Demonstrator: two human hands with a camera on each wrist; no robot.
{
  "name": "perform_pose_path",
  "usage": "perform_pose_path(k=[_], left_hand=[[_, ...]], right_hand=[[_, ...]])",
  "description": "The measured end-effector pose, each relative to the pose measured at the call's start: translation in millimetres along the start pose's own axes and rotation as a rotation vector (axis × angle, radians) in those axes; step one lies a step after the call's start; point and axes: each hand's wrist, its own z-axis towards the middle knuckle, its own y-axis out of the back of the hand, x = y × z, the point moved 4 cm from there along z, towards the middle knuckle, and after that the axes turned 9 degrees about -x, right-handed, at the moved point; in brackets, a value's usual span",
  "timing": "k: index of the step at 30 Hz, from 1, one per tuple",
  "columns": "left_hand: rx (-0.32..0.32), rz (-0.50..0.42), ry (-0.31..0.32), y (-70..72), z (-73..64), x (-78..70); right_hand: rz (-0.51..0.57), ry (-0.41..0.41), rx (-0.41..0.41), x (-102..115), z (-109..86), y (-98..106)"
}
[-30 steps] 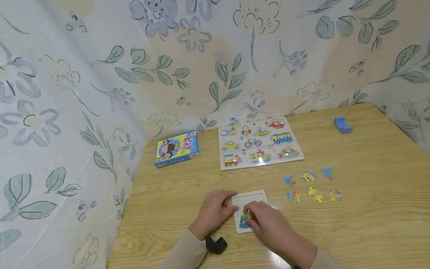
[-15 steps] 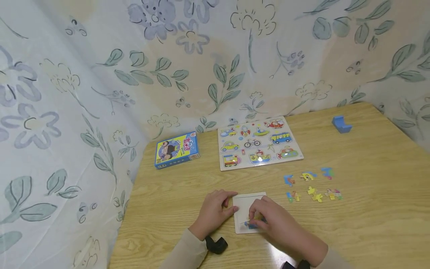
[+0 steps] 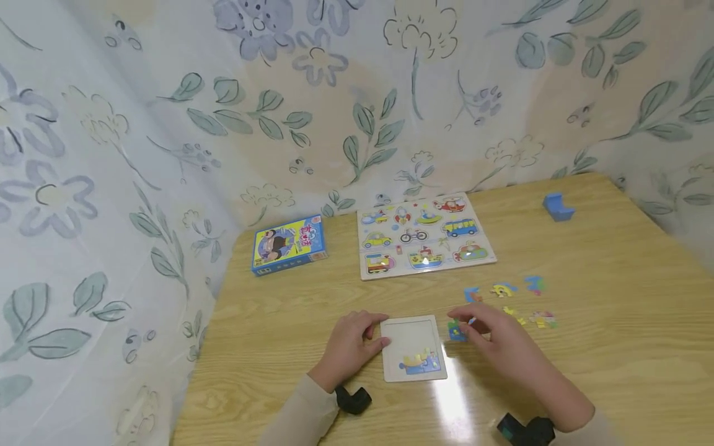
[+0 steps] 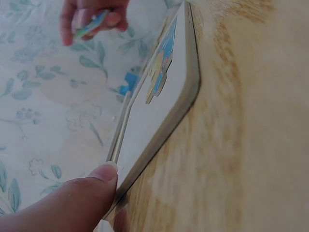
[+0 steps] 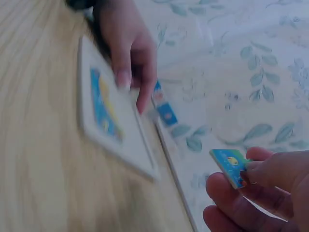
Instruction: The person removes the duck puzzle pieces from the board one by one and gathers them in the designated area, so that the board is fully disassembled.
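Note:
A small white puzzle tray (image 3: pixel 404 337) lies on the table, with joined blue-and-yellow jigsaw pieces (image 3: pixel 421 362) in its lower right corner. My left hand (image 3: pixel 351 341) holds the tray by its left edge, the thumb on the rim and the index finger by the upper corner. In the left wrist view the thumb (image 4: pixel 91 191) lies along the rim. To the right of the tray, my right hand (image 3: pixel 496 334) pinches a blue-and-green jigsaw piece (image 5: pixel 229 166) between thumb and fingers, above the table. Loose jigsaw pieces (image 3: pixel 504 289) lie just beyond that hand, some partly hidden by it.
Behind the tray lies a vehicle puzzle board (image 3: pixel 424 235). A blue and yellow box (image 3: pixel 289 244) stands at the back left, and a blue block (image 3: pixel 558 207) at the back right. Floral cloth (image 3: pixel 334 111) hangs behind and left of the wooden table (image 3: pixel 613 279).
My right hand has moved right, off the tray, with the blue-and-green piece in its fingers. The joined pieces in the tray's corner have come into sight. The left hand stays at the tray.

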Motion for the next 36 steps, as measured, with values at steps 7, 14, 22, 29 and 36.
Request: perform_pose_path(k=[7, 14, 22, 29, 36], left_hand=[[0.003, -0.001, 0.007, -0.2, 0.2, 0.3], [0.002, -0.007, -0.005, -0.5, 0.8, 0.1], [0.007, 0.002, -0.002, 1.0, 0.0, -0.1], [0.007, -0.005, 0.006, 2.5, 0.6, -0.3], [0.009, -0.015, 0.001, 0.8, 0.2, 0.5]], right_hand=[[-0.034, 0.006, -0.008, -34.0, -15.1, 19.7], [-0.101, -0.117, 0.083, -48.1, -20.0, 21.1], [-0.215, -0.081, 0.102, -51.2, -25.0, 17.9], [-0.236, -0.036, 0.13, -51.8, -25.5, 14.4], [-0.166, -0.063, 0.178, -50.9, -28.7, 13.5]])
